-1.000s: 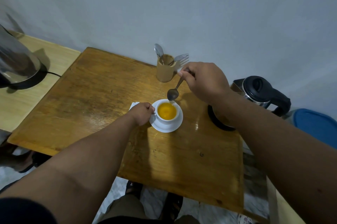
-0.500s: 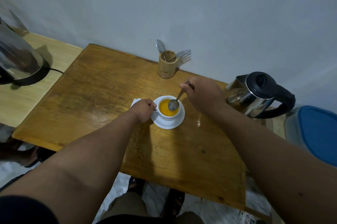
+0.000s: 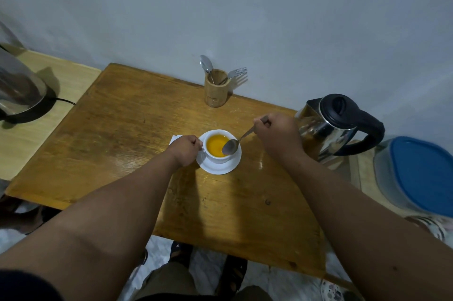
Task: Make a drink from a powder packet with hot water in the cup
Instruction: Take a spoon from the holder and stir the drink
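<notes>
A white cup (image 3: pixel 219 157) of orange drink stands on a white saucer (image 3: pixel 220 168) in the middle of the wooden table (image 3: pixel 137 138). My left hand (image 3: pixel 186 149) grips the cup's handle on its left side. My right hand (image 3: pixel 277 135) holds a metal spoon (image 3: pixel 236 142) by its handle, with the bowl at the cup's right rim, just over the drink. A corner of the white powder packet (image 3: pixel 176 138) shows from behind my left hand.
A steel kettle (image 3: pixel 335 126) with a black lid and handle stands right of my right hand. A wooden holder (image 3: pixel 217 92) with a spoon and fork is at the table's back edge. A second kettle (image 3: pixel 19 89) sits far left, a blue-lidded container (image 3: pixel 421 175) far right.
My right hand has brought the spoon down from above the cup into it, then drawn it to the cup's right rim. My left hand stays on the cup handle.
</notes>
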